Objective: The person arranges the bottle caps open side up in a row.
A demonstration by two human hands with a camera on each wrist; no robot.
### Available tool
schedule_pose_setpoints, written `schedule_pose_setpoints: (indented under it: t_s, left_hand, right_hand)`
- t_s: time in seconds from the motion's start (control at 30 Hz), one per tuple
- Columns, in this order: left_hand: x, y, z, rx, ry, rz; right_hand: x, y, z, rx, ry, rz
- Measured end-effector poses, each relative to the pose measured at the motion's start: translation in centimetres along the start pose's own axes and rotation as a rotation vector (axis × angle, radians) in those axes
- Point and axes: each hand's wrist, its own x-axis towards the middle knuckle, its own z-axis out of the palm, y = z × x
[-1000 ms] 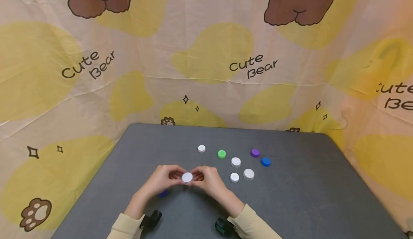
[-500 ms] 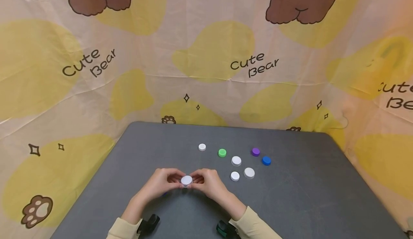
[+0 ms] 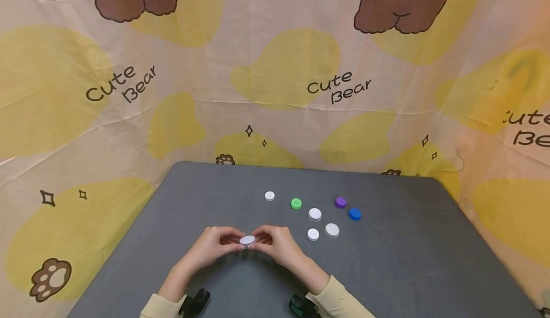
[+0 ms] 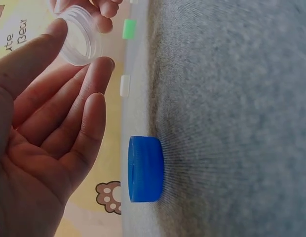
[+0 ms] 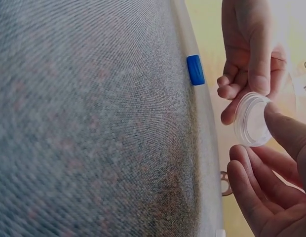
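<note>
Held between both hands is a small round clear plastic container with a white top (image 3: 247,240). My left hand (image 3: 215,244) pinches its left side between thumb and fingertips. The right hand (image 3: 277,244) pinches the opposite side the same way. From the left wrist, the clear ridged underside of the container (image 4: 80,37) shows, with the thumb on its rim. Below the hands, a blue bottle cap (image 4: 145,169) lies on the grey table near the left hand. In the head view the left hand and arm hide that cap.
Farther back on the grey table (image 3: 404,270) lie a white cap (image 3: 269,196), a green cap (image 3: 296,204), a purple cap (image 3: 341,202) and another blue cap (image 3: 354,214). Several white-topped round pieces (image 3: 332,230) lie right of the hands. A bear-print cloth (image 3: 275,69) hangs behind.
Both hands have come slightly nearer the person with the container, whose white top now tilts and looks narrower. The blue cap by the left hand has gone out of sight in the head view.
</note>
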Motion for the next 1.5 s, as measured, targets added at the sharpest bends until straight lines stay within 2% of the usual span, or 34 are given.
schedule_pose_setpoints:
  t_s: [0.1,0.27,0.63,0.77,1.03,1.13,1.33,1.43,1.5]
  left_hand:
    - [-0.2,-0.2,0.0,0.02,0.022,0.003]
    - [-0.4,-0.2,0.0,0.055,0.075,0.056]
    - [-0.5,-0.1,-0.1,0.02,0.102,0.126]
    - [-0.6,0.3,-0.1,-0.002,0.084,0.116]
    - [-1.1,2.2,-0.2,-0.02,0.061,0.118]
    - [-1.1,1.8,-0.1,-0.023,0.069,0.116]
    - [-0.8,0.0,0.2,-0.001,0.096,0.093]
    - [-0.7,-0.3,0.1,0.004,0.102,0.088]
    - [-0.8,0.1,0.1,0.012,0.108,0.074]
  right_hand:
    - [-0.1,0.0,0.1,-0.003,0.001,-0.013]
    - [-0.1,0.1,0.2,-0.027,0.012,-0.028]
    - [0.2,-0.1,0.2,0.013,-0.019,0.049]
    - [0.2,-0.1,0.3,0.03,-0.031,0.086]
    - [0.3,-0.1,0.6,0.043,-0.022,0.134]
    - [0.2,-0.1,0.6,0.042,-0.018,0.138]
    - [0.1,-0.4,0.6,0.042,-0.026,0.139]
    - [0.1,-0.5,0.5,0.037,-0.025,0.121]
    - [0.1,-0.4,0.5,0.023,-0.019,0.096]
